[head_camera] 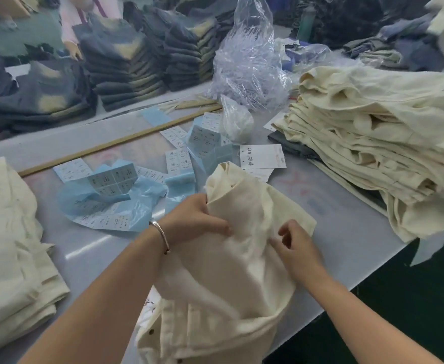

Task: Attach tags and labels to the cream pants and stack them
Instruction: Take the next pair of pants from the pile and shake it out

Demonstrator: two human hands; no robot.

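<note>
A pair of cream pants lies bunched on the grey table in front of me, waistband toward me. My left hand grips a fold of the fabric near its upper part. My right hand pinches the cloth a little to the right, fingers curled. A tall pile of cream pants sits at the right. A lower folded cream stack lies at the left. White hang tags and blue-backed label sheets are spread behind the pants.
A clear plastic bag of fasteners stands at the back centre, a smaller white bag beside it. Stacks of dark jeans fill the far table. A wooden strip crosses the table. The table's edge drops off at the right.
</note>
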